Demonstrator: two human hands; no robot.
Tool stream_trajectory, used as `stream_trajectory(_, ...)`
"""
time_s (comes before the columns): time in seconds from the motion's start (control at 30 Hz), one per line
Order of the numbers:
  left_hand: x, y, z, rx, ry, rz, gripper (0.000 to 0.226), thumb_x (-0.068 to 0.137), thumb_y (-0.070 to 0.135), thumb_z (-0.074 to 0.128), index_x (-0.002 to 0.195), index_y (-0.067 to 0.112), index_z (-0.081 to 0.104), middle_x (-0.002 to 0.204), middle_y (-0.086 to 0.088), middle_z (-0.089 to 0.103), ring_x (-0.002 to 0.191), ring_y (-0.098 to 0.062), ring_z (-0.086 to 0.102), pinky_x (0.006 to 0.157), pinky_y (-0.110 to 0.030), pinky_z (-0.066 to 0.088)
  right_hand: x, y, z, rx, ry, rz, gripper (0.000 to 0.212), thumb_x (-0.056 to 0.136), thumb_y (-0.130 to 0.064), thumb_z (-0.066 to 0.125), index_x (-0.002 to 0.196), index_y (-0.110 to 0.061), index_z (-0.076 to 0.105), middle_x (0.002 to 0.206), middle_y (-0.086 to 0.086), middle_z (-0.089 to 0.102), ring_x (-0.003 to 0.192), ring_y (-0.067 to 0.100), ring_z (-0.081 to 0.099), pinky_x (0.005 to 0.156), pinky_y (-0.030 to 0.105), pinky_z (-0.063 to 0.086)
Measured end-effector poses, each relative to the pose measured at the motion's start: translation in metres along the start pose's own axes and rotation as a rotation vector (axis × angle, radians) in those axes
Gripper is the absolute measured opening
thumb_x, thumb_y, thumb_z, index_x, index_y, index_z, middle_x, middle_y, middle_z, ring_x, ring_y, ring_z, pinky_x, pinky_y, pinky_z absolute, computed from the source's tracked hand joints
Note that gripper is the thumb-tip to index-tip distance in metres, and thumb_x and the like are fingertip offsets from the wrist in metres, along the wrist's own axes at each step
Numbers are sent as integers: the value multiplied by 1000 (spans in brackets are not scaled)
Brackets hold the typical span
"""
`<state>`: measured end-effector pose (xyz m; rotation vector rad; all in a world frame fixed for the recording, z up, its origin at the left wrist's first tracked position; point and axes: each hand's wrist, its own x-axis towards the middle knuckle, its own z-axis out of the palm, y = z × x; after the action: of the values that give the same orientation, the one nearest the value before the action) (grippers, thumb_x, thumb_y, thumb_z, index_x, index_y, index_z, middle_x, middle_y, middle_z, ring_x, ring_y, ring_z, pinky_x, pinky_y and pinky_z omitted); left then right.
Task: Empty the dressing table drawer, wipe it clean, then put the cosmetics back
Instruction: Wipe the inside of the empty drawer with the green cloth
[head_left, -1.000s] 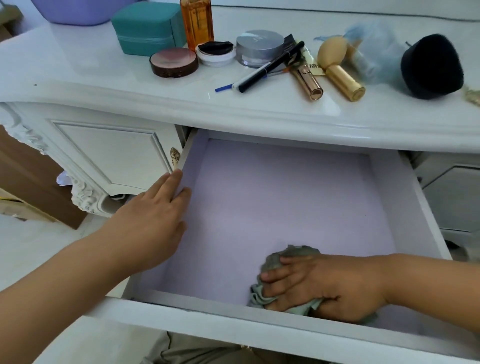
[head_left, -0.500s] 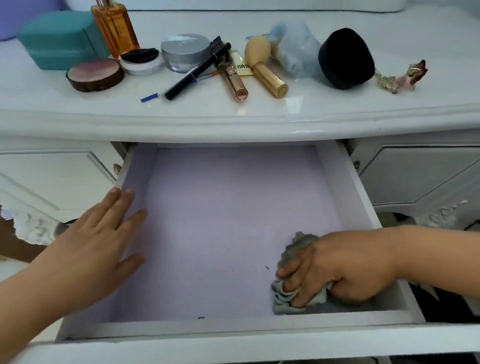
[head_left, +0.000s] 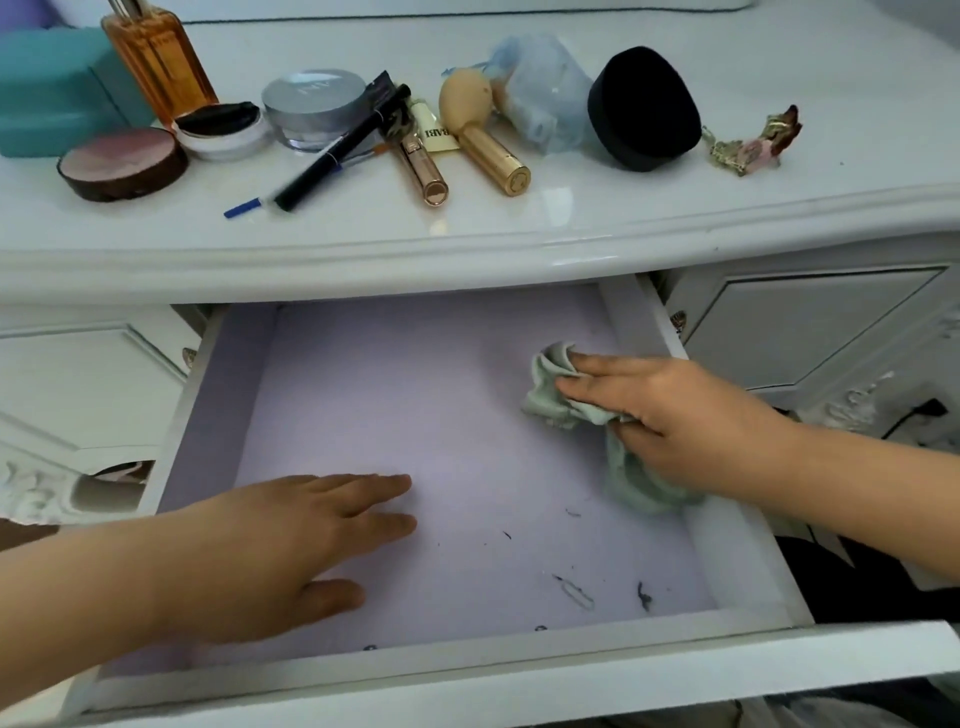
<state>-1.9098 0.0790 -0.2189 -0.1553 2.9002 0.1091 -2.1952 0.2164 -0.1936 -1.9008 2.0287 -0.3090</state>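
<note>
Pinching the green cloth (head_left: 566, 400) under your right hand (head_left: 675, 415), thumb tucked beneath and fingers pressed along its top, you have it bunched against the lilac floor of the drawer (head_left: 748, 566) near the right wall. Your left hand (head_left: 270, 551) lies flat on the liner, fingers straight, gripping nothing. Dark specks and a smudged mark (head_left: 579, 595) sit near the front right corner. The risk, as I judge it: a dry pass drags that grit across the liner and smears it, or the liner shifts if your bracing hand lifts. The cosmetics (head_left: 332, 150) wait on the dressing table top (head_left: 519, 234), close to the edge; a careless elbow could roll the gold tube (head_left: 493, 156) off.
</note>
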Motion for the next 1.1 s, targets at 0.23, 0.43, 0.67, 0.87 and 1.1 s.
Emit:
stream_trajectory(0.23, 18, 9, 10, -6, 118, -1, 52, 79, 58, 29, 122, 34, 47, 124, 14, 61, 98, 3, 64, 77, -11, 48, 61, 2, 18, -440, -32, 190, 73, 81, 2, 52, 145, -8, 19, 155, 12, 6, 123, 35, 36, 83, 41, 47)
stream_trajectory(0.43, 13, 8, 8, -36, 129, -67, 60, 91, 52, 0, 123, 35, 48, 127, 13, 58, 99, 1, 63, 78, -12, 49, 94, 11, 37, -437, -234, 435, 65, 90, -8, 39, 145, 1, 5, 153, 27, -6, 139, 43, 9, 109, 47, 29)
stream_trajectory(0.67, 15, 12, 3, -107, 5, -98, 51, 92, 53, 13, 120, 37, 52, 125, 15, 60, 98, 3, 63, 77, -12, 49, 75, 3, 35, -343, -462, 553, 77, 92, -19, 37, 143, -2, -17, 151, 30, -16, 140, 45, -11, 116, 51, 9)
stream_trajectory(0.87, 11, 15, 1, -114, -47, -111, 56, 92, 52, 2, 119, 38, 49, 123, 18, 61, 95, 4, 64, 74, -11, 50, 33, -18, 24, -597, -738, 404, 82, 89, -52, 31, 145, -1, 0, 150, 26, 17, 140, 41, 12, 115, 54, 8)
stream_trajectory(1.1, 9, 18, -6, -80, -156, -104, 48, 77, 55, 32, 115, 37, 57, 120, 15, 63, 92, -1, 66, 72, -15, 52, -12, -47, -2, -628, -1027, 120, 38, 92, -28, 36, 118, -7, 53, 98, 7, 54, 103, 27, 46, 105, 40, 26)
